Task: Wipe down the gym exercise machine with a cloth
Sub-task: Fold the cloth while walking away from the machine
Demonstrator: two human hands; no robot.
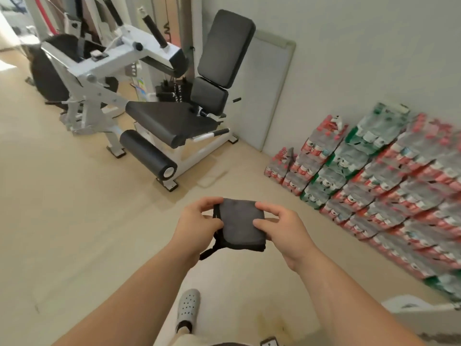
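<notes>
- The cloth (pixel 240 222), dark grey and folded into a thick square, is held in the air at about waist height, well apart from the machine and touching nothing but the hands.
- The left hand (pixel 199 223) pinches the cloth's left edge, thumb on top and fingers curled beneath. The right hand (pixel 282 228) pinches the right edge the same way.
- A black strap (pixel 208 252) hangs loose from the cloth's lower left corner. It is probably best tucked into the fold so it does not drag or catch.
- The step in hand looks like readying the cloth. A flat, firm pad with one smooth face outward should wipe more evenly than a bunched wad.
- The exercise machine (pixel 99 68) stands ahead on the floor (pixel 74 196), untouched. Its padded backrest (pixel 225 46), seat (pixel 169 118) and roller (pixel 147 152) are all in plain reach after a few steps forward.
- Working from the backrest down to the seat and roller would likely avoid dirtying wiped parts again.
- Stacked packs of bottles (pixel 374 176) line the wall on the right, so approach from the open left side.
</notes>
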